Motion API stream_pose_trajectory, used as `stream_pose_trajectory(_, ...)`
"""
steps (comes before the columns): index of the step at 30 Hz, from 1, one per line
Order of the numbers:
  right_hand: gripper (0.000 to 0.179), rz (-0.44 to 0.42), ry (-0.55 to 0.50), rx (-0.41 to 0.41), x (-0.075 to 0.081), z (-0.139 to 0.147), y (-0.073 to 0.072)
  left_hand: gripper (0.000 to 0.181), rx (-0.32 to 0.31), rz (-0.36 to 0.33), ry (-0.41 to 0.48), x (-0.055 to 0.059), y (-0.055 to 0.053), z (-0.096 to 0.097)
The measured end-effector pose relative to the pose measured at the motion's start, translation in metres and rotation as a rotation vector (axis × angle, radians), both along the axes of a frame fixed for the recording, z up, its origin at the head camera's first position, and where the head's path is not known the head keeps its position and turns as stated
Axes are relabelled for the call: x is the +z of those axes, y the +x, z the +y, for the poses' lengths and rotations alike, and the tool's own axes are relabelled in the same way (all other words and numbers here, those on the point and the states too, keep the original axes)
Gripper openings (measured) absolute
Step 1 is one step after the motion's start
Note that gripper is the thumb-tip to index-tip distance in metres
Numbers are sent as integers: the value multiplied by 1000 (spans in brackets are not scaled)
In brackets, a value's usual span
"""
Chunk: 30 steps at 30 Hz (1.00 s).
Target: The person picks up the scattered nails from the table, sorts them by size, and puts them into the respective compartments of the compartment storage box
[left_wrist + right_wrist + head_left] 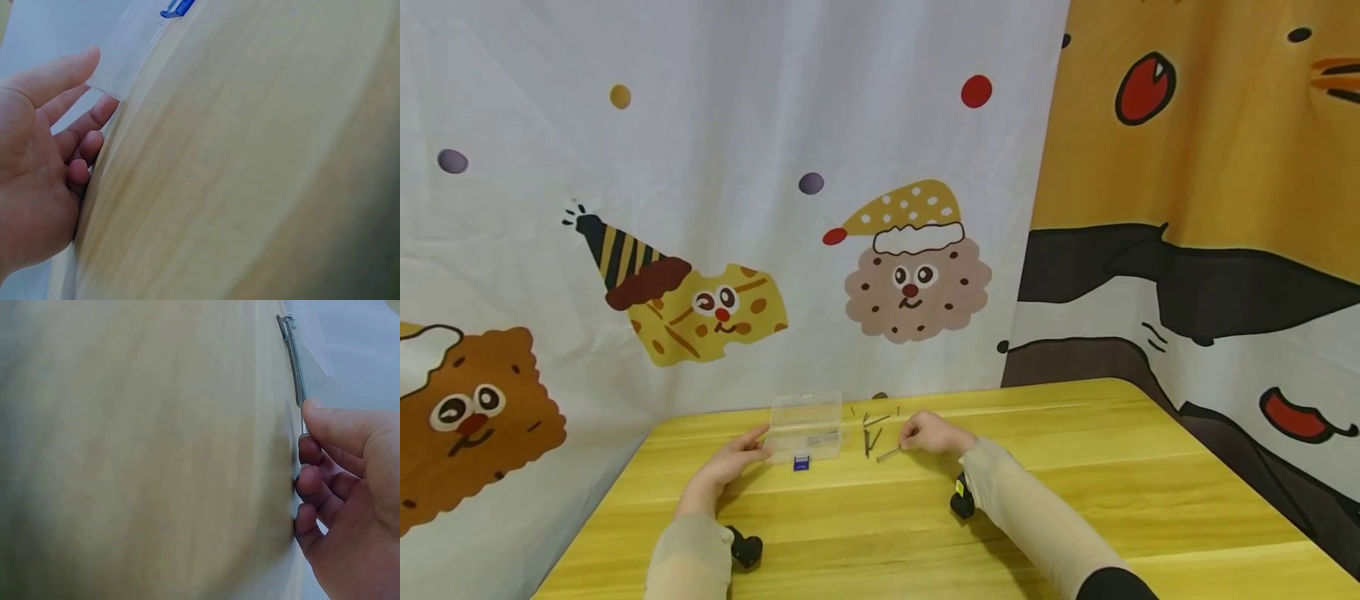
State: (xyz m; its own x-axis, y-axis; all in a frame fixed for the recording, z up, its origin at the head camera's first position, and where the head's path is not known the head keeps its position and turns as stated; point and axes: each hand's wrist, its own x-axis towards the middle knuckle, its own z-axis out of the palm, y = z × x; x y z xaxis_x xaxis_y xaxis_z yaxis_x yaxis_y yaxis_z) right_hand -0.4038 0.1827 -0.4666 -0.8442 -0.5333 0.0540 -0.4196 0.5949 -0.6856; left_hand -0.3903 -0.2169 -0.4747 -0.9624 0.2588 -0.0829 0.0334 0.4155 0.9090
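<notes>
A clear plastic box (805,448) with its lid (806,408) raised stands toward the back of the table; a blue latch (801,462) is on its front. My left hand (739,456) rests against the box's left side, thumb and fingers spread at the edge; in the left wrist view the thumb (87,62) lies by the box corner (119,81). Between thumb and forefinger my right hand (928,433) pinches a thin metal nail (889,454), low over the table. Several loose nails (867,443) lie between the box and that hand. In the right wrist view the pinched nail's tip end is partly hidden by fingers.
The wood-grain table (865,533) spreads out in front of both arms. Behind its back edge hangs a curtain (775,125) printed with cartoon figures. Small thin metal pieces (898,411) lie near the back edge, too small to make out.
</notes>
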Motion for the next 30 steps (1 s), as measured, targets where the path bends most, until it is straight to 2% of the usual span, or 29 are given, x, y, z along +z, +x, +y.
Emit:
stream_pose_trajectory(6,13,-6,-32,-8,8,3,-3,66,8,2,8,1,1,0)
stream_pose_trajectory(12,13,46,-41,-22,19,7,-7,65,16,20,2,0,-1,-1)
stream_pose_trajectory(19,17,30,-46,-52,31,11,-10,65,23,11,12,3,2,1)
stream_pose_trajectory(25,21,-5,-41,-103,43,9,-12,66,2,14,-4,3,2,1)
stream_pose_trajectory(30,20,21,-28,-96,51,6,-14,66,-9,9,0,0,1,0)
